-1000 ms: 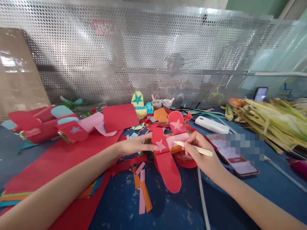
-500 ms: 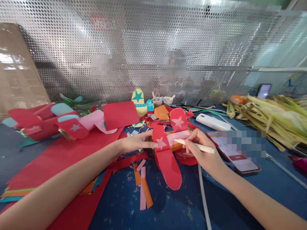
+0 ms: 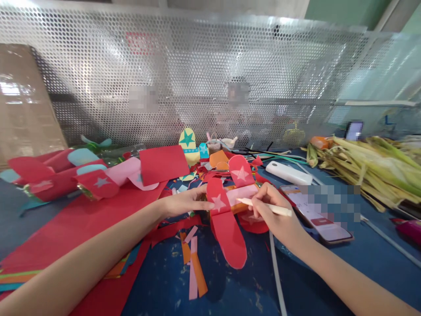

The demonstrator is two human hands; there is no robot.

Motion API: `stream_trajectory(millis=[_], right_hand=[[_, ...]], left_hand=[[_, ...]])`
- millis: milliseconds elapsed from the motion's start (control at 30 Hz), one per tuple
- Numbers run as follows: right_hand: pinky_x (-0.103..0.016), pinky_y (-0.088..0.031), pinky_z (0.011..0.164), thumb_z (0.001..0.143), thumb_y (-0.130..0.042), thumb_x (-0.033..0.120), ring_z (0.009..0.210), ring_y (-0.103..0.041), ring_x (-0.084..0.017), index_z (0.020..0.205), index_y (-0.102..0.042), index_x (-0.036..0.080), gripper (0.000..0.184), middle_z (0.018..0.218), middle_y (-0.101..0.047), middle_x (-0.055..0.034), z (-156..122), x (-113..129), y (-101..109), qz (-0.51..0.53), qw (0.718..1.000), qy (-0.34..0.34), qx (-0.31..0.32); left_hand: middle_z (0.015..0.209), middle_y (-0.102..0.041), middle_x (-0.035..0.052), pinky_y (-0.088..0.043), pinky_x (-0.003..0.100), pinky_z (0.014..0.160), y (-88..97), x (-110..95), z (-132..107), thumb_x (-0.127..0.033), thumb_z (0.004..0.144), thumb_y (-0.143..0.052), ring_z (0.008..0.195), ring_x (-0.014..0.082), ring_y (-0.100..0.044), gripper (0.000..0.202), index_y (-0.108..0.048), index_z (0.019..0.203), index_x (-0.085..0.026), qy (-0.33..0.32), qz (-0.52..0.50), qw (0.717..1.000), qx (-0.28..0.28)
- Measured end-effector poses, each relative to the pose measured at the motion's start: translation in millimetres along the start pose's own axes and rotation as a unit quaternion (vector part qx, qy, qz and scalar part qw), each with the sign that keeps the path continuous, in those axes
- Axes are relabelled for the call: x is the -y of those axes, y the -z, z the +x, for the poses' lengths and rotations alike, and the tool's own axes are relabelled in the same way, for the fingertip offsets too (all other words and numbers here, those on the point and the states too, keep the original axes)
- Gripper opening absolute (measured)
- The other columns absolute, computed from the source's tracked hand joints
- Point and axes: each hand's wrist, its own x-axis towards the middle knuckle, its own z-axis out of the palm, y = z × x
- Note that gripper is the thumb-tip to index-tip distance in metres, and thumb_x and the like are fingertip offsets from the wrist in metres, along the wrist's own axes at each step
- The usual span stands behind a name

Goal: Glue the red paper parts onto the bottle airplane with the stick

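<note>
A red paper airplane (image 3: 230, 240) with pink stars on its wings lies in front of me, a pink strip (image 3: 241, 194) and an orange band across its body. My left hand (image 3: 189, 202) grips it at the left end, thumb on the starred red wing and the other fingers behind. Between the fingertips of my right hand (image 3: 274, 208) is a slim cream-white pen (image 3: 272, 207). Its tip points left and is at the pink strip; whether it touches, I cannot tell. Pink and orange paper strips (image 3: 194, 267) lie below the airplane.
Red sheets (image 3: 82, 245) and another red paper airplane (image 3: 62, 175) are at left. A phone (image 3: 315, 215), a white device (image 3: 288, 173) and a cable (image 3: 277, 272) lie right, with corn husks (image 3: 368, 171) farther off. Behind stands a perforated metal panel (image 3: 197, 57).
The view has tilted up slightly, so everything sits a little lower. The pen tip has shifted slightly along the pink strip, and both hands keep their holds.
</note>
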Motion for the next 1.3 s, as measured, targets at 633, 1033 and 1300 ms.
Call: stream_trajectory(millis=[633,1033,1300], right_hand=[[-0.026,-0.046,0.056,0.084,-0.054,0.029,0.056,-0.056,-0.012,0.07,-0.041,0.024,0.02,0.057,-0.054,0.0056,1.7,-0.7,-1.3,-0.004,1.0,0.01,-0.012],[-0.025,-0.048,0.051,0.079,-0.06,0.034,0.051,-0.052,-0.011,0.069,-0.04,0.024,0.025,0.059,-0.054,0.0058,0.5,6.0,-0.7,0.005,1.0,-0.017,-0.019],[-0.023,-0.045,0.053,0.083,-0.054,0.026,0.051,-0.051,-0.01,0.07,-0.04,0.024,0.02,0.056,-0.052,0.0071,2.1,-1.7,1.6,-0.012,1.0,0.005,-0.014]], left_hand=[[0.138,-0.054,0.0102,-0.035,0.045,0.106,3.2,1.3,-0.1,-0.046,0.076,-0.073,0.129,0.03,-0.046,0.06,-0.053,0.126,-0.021,0.008,0.013,1.0,0.003],[0.127,-0.061,0.0079,-0.042,0.04,0.098,1.3,2.4,1.4,-0.047,0.071,-0.076,0.121,0.0282,-0.053,0.054,-0.059,0.116,-0.022,-0.016,-0.002,1.0,-0.006],[0.126,-0.061,0.0086,-0.039,0.041,0.1,3.0,5.9,3.3,-0.045,0.074,-0.074,0.123,0.0289,-0.05,0.049,-0.06,0.115,-0.021,-0.024,0.003,1.0,0.002]])
